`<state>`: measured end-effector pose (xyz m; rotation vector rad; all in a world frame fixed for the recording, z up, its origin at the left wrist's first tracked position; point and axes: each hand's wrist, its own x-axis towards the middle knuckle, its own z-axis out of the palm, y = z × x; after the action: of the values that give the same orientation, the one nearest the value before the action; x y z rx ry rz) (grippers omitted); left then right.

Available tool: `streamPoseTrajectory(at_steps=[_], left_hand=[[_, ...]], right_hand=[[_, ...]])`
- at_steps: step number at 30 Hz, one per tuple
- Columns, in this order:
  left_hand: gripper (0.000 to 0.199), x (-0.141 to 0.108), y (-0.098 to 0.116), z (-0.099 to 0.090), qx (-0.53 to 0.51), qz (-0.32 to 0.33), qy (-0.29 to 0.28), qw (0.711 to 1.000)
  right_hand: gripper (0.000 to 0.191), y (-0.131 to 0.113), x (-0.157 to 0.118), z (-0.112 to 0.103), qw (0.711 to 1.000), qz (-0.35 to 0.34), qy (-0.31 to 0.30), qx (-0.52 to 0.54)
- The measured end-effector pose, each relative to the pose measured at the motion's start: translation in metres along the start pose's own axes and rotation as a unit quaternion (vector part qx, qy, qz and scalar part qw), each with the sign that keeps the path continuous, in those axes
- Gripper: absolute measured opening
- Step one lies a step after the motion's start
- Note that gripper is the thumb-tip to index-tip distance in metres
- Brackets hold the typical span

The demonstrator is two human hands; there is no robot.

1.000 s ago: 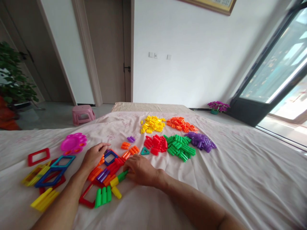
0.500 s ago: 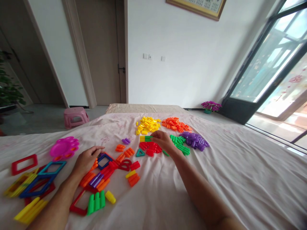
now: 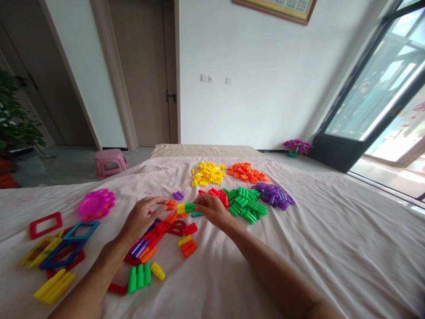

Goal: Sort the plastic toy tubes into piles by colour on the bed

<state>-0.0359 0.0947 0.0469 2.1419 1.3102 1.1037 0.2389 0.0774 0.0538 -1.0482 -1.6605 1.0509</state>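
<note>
My right hand (image 3: 212, 210) pinches the green end of a short green-and-yellow plastic building block piece (image 3: 184, 208), held out level over the cloth. Facing it from the left, my left hand (image 3: 144, 216) has thumb and fingertips closed at an orange building block (image 3: 171, 204), right beside the yellow end. Whether the orange and yellow parts touch is hard to tell. Beneath and in front of my left hand lie red, orange and purple blocks (image 3: 139, 248) and a red B-shaped piece (image 3: 177, 227). A teal triangle (image 3: 196, 214) is partly hidden by my right hand.
Sorted heaps of yellow (image 3: 208, 173), orange (image 3: 247, 172), green (image 3: 245, 204), purple (image 3: 274, 195) and red blocks (image 3: 219, 195) lie farther back. At left are a pink flower-shaped tray (image 3: 91, 206) and magnetic frames (image 3: 81, 230). A wrinkled cloth (image 3: 232, 274) covers the surface.
My right hand has brought the green-and-yellow piece left and nearer, away from the heaps. My left hand has moved right and its fingers have closed at the orange block. The view has shifted slightly.
</note>
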Motion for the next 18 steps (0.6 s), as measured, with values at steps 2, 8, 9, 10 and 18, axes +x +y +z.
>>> streamPoseTrajectory(at_steps=[2, 8, 9, 10, 18], left_hand=[[0.041, 0.002, 0.011, 0.008, -0.001, 0.014, -0.045, 0.999], [0.04, -0.001, 0.019, 0.023, -0.016, -0.033, -0.065, 0.997], [0.04, -0.002, 0.019, 0.023, -0.02, -0.034, -0.067, 0.997], [0.04, -0.002, 0.018, 0.022, -0.023, -0.037, -0.067, 0.997], [0.043, -0.001, -0.01, 0.006, 0.02, -0.118, 0.02, 0.993]], right_hand=[[0.018, 0.0, -0.002, 0.008, 1.0, -0.001, 0.008, 0.011], [0.016, 0.001, -0.008, 0.02, 1.0, 0.006, 0.024, -0.012], [0.016, 0.002, -0.007, 0.019, 1.0, 0.006, 0.021, -0.012], [0.016, 0.002, -0.006, 0.016, 1.0, 0.005, 0.018, -0.011], [0.015, -0.011, 0.007, -0.066, 0.982, 0.031, 0.082, -0.17]])
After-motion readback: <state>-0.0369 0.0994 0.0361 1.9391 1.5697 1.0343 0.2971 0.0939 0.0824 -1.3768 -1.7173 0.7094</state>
